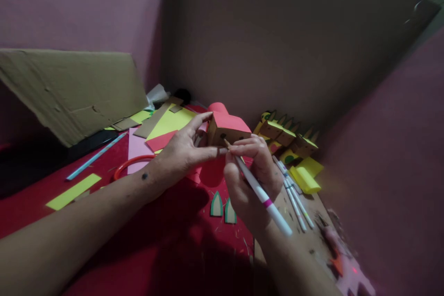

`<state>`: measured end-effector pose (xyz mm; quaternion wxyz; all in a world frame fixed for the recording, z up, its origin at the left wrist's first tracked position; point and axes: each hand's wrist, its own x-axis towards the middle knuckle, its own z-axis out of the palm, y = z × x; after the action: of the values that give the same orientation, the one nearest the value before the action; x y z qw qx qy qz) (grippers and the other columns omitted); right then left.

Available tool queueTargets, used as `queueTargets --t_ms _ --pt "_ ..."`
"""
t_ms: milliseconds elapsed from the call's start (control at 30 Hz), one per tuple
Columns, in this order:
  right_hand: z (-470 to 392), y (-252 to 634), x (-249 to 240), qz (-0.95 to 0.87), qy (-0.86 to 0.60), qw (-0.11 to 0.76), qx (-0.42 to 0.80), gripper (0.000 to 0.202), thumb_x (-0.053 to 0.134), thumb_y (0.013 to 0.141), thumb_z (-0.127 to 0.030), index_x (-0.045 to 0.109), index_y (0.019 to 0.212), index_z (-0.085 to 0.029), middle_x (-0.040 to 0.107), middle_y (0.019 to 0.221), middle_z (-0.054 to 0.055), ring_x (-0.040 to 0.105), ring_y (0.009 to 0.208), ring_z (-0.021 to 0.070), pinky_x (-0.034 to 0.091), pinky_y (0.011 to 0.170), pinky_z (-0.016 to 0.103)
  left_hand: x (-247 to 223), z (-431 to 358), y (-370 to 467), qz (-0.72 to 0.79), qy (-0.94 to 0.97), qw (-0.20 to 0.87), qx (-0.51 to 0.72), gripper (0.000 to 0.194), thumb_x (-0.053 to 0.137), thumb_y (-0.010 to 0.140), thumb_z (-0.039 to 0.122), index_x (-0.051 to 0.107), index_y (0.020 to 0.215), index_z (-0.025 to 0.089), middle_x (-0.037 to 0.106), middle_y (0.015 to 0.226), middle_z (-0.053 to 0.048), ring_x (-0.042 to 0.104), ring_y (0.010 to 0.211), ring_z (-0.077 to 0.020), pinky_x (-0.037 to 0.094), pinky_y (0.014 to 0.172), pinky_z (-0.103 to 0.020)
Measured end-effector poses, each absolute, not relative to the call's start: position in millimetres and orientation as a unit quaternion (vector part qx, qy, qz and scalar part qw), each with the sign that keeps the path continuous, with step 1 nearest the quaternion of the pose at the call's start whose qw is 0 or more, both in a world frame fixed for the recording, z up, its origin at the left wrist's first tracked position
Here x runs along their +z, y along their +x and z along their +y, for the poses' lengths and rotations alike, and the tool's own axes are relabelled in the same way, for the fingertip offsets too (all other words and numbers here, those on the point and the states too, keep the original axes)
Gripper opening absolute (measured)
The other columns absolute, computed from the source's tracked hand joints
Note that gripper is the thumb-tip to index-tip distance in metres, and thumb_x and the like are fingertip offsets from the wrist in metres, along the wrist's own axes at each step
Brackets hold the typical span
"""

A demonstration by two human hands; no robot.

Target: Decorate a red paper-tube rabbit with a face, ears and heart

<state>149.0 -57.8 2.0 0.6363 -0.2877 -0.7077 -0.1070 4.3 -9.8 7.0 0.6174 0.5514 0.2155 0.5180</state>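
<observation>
My left hand (189, 145) grips a small cardboard box figure (218, 136) by its left side, thumb along the bottom edge. The figure has a red paper top (231, 122) and dark spots on its front face. Between the fingers of my right hand (256, 166) is a white marker (263, 198) with a magenta band. Its tip points at the front of the box, close to a dark spot; whether it touches I cannot tell. Below the hands, two pointed cardboard pieces with green borders (217, 204) lie on the red surface.
Several finished-looking yellow and cardboard figures (286, 134) stand at the right. Beside them lie white markers (294, 203) and yellow paper (307, 175). Coloured paper sheets (173, 122), red-handled scissors or a red ring (133, 163), a blue striped straw (97, 156) and a cardboard sheet (76, 85) are at the left.
</observation>
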Motion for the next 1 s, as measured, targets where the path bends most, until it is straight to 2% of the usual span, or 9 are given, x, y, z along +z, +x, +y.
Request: queueTargets --t_ms 367,667,900,1000 --pt "-55.5 146.9 -0.1 -0.687 -0.289 0.658 -0.102 0.018 0.061 0.092 -0.009 0.064 0.094 -0.027 0.067 0.085 -0.002 0.067 0.084 0.0179 0.056 0.091 0.046 5.6 -8.3 4.7 0.215 0.556 0.612 0.521 0.081 0.084 0.065 0.012 0.056 0.141 0.021 0.081 0.108 -0.006 0.075 0.111 -0.032 0.056 0.086 -0.035" --pt "-58.1 145.1 1.4 -0.671 -0.304 0.668 -0.102 0.02 0.063 0.088 -0.01 0.063 0.093 -0.029 0.068 0.085 -0.002 0.067 0.089 0.0194 0.058 0.087 0.044 5.6 -8.3 5.8 0.203 0.535 0.633 0.522 0.087 0.085 0.063 0.008 0.054 0.143 0.022 0.082 0.106 -0.004 0.075 0.116 -0.0322 0.057 0.092 -0.035" --pt "-54.9 145.0 1.7 -0.678 -0.29 0.666 -0.111 0.019 0.063 0.089 -0.009 0.063 0.095 -0.028 0.068 0.086 -0.002 0.068 0.086 0.0183 0.057 0.087 0.043 4.4 -6.9 5.7 0.199 0.538 0.629 0.525 0.085 0.087 0.064 0.009 0.055 0.142 0.022 0.082 0.101 -0.003 0.075 0.115 -0.0315 0.057 0.095 -0.035" --pt "-54.1 145.4 1.4 -0.685 -0.286 0.663 -0.1 0.018 0.062 0.092 -0.011 0.064 0.096 -0.028 0.069 0.087 -0.002 0.068 0.085 0.0184 0.057 0.087 0.045 3.8 -5.8 5.5 0.203 0.539 0.627 0.524 0.087 0.089 0.064 0.012 0.054 0.143 0.022 0.082 0.106 -0.004 0.075 0.115 -0.0322 0.057 0.097 -0.038"
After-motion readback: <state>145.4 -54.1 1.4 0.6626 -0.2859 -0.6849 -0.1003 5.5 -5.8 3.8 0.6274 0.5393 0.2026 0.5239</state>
